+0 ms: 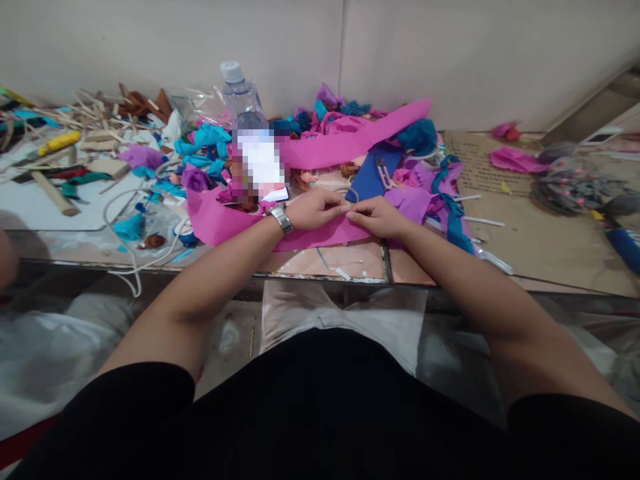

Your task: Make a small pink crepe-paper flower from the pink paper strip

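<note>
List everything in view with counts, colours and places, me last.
paper strip: one, pink, centre
paper scraps: many, mixed colours, around strip
bottle: one, clear, behind phone
phone: one, screen blurred, before bottle
flat piece: one, blue, beyond hands
looped tool: one, pink, on flat piece
wooden pieces: many, tan, left
rod: one, yellow, far left
handled tool: one, green, left
cord: white, count unclear, left front
cardboard: one, brown, right
wiry bundle: one, grey, far right
table: one, brownish, underneath
watch: one, silver, left wrist
shirt: one, black, bottom
left hand: one, bare, pinching strip
right hand: one, bare, pinching strip
</note>
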Demonstrator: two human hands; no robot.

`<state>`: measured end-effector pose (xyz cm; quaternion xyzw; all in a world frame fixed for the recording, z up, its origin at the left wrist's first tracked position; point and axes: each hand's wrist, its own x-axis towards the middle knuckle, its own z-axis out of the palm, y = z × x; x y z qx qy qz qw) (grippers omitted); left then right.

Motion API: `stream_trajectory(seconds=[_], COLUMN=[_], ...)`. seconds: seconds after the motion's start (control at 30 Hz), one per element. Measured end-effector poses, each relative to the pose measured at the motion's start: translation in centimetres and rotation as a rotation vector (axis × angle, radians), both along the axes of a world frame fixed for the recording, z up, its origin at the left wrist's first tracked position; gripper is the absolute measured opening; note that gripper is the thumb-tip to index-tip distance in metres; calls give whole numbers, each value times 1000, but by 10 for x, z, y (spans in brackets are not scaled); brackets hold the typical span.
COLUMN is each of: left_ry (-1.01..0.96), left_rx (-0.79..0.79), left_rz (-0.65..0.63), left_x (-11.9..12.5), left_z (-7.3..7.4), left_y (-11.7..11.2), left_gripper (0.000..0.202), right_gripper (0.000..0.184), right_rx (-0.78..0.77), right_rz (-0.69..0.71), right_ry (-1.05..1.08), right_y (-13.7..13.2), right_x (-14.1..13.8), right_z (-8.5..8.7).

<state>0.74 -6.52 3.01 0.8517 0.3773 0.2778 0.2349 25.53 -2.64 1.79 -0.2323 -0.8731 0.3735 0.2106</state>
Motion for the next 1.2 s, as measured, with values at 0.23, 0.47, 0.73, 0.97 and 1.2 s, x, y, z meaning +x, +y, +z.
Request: stream_trajectory(seconds=[0.23,0.47,0.73,0.97,1.2], left_ry=[29,69,54,34,12], left_rx=[8,-7,-40,-27,-8], left_rz=[-7,-5,-45,-55,-14], left_x=[2,3,3,3,2], left_z=[-1,-1,0,-1,-1], left_y=[-1,-3,-2,-1,1], left_gripper=[41,38,38,44,46], right_gripper=[62,61,58,57,55], right_rx=[-6,20,25,9,-33], right_rz=[21,73,105,90,39], right_ry=[-23,-28,-49,-39,-28], right_y=[-4,-4,-2,-1,2], right_x=[0,-1,1,0,-1], right_z=[4,4,5,4,2])
